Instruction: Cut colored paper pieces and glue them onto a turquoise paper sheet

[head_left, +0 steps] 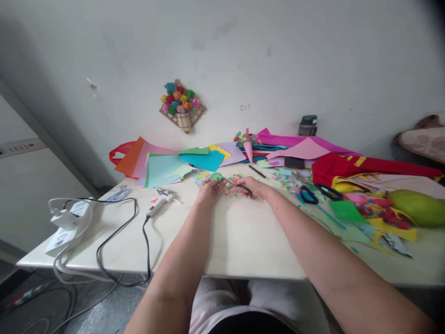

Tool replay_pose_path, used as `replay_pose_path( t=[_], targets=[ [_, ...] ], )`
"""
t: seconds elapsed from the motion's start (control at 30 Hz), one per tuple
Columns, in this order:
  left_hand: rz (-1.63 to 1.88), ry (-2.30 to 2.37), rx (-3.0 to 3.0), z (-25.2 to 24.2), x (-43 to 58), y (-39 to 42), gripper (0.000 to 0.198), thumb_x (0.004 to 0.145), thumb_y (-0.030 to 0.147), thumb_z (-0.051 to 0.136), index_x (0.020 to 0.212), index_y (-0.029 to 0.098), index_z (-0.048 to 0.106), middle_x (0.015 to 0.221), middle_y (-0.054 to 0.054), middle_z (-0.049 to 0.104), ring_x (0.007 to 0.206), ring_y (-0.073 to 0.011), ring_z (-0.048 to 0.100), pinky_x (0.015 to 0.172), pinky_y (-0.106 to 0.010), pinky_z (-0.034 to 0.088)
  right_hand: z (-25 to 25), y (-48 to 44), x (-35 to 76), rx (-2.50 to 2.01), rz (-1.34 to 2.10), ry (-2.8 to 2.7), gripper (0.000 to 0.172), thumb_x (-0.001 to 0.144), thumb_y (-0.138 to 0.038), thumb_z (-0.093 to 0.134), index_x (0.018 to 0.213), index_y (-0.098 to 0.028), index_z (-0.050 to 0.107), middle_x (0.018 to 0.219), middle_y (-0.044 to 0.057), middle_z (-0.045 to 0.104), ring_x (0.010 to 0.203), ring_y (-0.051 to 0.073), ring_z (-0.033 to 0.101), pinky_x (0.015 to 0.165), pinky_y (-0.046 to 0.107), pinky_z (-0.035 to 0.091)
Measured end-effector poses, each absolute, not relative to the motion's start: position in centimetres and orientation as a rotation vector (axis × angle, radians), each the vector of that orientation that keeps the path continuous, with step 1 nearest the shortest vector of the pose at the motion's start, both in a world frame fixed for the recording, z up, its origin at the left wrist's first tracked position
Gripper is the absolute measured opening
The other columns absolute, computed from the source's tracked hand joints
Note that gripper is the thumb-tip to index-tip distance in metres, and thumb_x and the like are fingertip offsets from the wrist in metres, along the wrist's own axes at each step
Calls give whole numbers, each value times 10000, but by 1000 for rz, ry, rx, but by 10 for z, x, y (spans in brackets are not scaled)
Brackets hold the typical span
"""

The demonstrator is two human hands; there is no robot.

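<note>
Clock positions taken from between the hands, twelve toward the wall; left hand [210, 190]: narrow, fingertips closed on a green paper piece [216, 176] at eleven o'clock; right hand [255, 187]: curled around the black handles of small scissors [245, 189], blades pointing toward ten and reaching the green paper piece, contact too small to tell; counter [243, 241]: pale, beneath all; white glue gun [160, 202], lying at nine, corded; power strip [67, 232], near the counter's edge at eight to nine; light blue sheet [163, 169], at nine to ten, among other coloured sheets; teal sheet [205, 160], between ten and eleven; pink paper cone [248, 152], near twelve to one; black pen [258, 172], at two; paper scraps [283, 180], strewn at three; larger scissors [308, 195] with dark blue handles, at three, right of the scraps; green square [346, 211], farther out at three to four.
</note>
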State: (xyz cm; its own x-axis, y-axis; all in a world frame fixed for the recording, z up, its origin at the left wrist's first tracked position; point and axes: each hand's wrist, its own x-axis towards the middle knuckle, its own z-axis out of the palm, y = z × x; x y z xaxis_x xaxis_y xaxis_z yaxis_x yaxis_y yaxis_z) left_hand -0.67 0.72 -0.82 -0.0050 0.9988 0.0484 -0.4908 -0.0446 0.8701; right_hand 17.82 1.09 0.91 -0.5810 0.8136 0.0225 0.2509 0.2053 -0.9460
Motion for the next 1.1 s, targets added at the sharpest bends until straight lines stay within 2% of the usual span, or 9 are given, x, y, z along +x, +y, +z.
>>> replay_pose_path(
  t=[1.1],
  targets=[
    [1434,789,870,-8,-7,7,69,726,122,587,788,94,600,760,-96,681,711,-176,664,669,-276,533,0,19,180,-933,1389,-1977,265,691,-375,635,742,-141,522,425,-82,400,307,36,316,305,176,244]
  ],
)
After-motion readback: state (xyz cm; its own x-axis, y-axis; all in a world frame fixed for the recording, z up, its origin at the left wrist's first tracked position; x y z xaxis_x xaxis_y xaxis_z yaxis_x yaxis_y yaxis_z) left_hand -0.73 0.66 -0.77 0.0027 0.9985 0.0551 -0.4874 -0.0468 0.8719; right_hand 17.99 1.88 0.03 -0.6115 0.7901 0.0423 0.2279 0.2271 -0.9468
